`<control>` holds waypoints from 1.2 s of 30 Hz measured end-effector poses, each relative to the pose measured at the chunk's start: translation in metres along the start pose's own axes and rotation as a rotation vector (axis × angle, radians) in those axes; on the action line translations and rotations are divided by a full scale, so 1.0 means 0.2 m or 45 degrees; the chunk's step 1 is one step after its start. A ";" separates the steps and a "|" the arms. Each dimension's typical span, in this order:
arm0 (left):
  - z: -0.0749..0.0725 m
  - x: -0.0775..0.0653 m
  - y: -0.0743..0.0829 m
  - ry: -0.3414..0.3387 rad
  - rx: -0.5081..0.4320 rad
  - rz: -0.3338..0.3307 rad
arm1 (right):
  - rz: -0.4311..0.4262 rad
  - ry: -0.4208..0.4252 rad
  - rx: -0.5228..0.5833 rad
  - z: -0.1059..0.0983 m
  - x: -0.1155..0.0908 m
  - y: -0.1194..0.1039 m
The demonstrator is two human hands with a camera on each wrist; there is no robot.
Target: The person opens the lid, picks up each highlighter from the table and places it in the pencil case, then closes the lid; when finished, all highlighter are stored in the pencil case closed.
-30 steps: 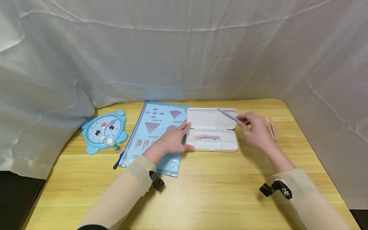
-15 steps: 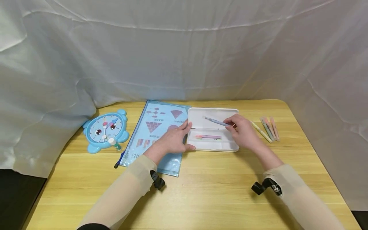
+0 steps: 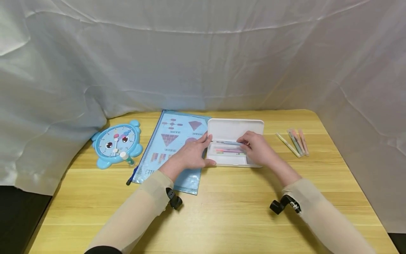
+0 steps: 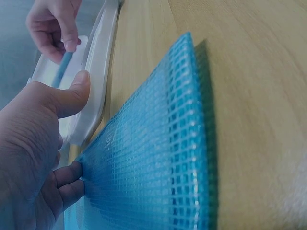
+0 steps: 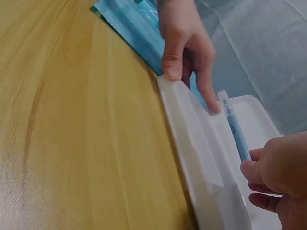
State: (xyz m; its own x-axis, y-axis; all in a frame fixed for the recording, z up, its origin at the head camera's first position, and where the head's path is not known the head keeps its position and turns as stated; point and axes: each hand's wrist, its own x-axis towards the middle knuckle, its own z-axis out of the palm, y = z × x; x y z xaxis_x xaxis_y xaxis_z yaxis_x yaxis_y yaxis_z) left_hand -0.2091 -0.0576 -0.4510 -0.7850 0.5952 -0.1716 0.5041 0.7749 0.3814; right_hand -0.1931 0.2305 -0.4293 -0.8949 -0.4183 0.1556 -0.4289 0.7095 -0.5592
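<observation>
A white pencil case (image 3: 235, 129) lies with its lid up, and several slim pens (image 3: 229, 151) rest inside it. My left hand (image 3: 189, 155) holds the case at its left end, thumb on the front corner and index finger near the hinge, as the right wrist view shows. My right hand (image 3: 257, 148) pinches a blue pen (image 5: 237, 136) with a clear cap between thumb and fingers. That pen is level over the back of the case's tray, its capped end pointing left. Whether it touches the tray, I cannot tell.
A blue mesh zip folder (image 3: 187, 181) lies under my left hand, beside the case. Farther left are a blue toy clock (image 3: 115, 143) and a small green-and-white tube (image 3: 127, 158). Several pastel pens (image 3: 296, 143) lie on the table at the right.
My right hand has carried the blue pen leftward from beside the case's right end and lowered it to the tray's back side. My left hand has stayed put.
</observation>
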 end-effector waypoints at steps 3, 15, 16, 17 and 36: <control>0.00 0.00 0.00 0.005 -0.002 0.001 | 0.022 -0.027 -0.034 0.02 0.01 0.01; 0.01 0.00 0.00 0.012 0.000 0.007 | -0.057 -0.048 -0.166 0.08 0.00 0.03; 0.01 0.00 0.00 0.014 0.001 0.007 | -0.063 -0.056 -0.183 0.08 0.00 0.03; 0.01 0.00 0.00 0.016 0.003 0.008 | -0.069 -0.066 -0.198 0.08 0.00 0.03; 0.00 0.00 0.00 0.015 -0.009 -0.004 | -0.040 -0.066 -0.246 0.08 0.00 -0.01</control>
State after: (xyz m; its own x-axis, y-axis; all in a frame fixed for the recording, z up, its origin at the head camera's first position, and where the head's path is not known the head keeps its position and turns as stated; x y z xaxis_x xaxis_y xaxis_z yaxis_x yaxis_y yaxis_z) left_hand -0.2084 -0.0572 -0.4512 -0.7910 0.5900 -0.1619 0.4991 0.7753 0.3870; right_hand -0.1908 0.2198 -0.4410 -0.8752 -0.4671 0.1256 -0.4767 0.7891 -0.3875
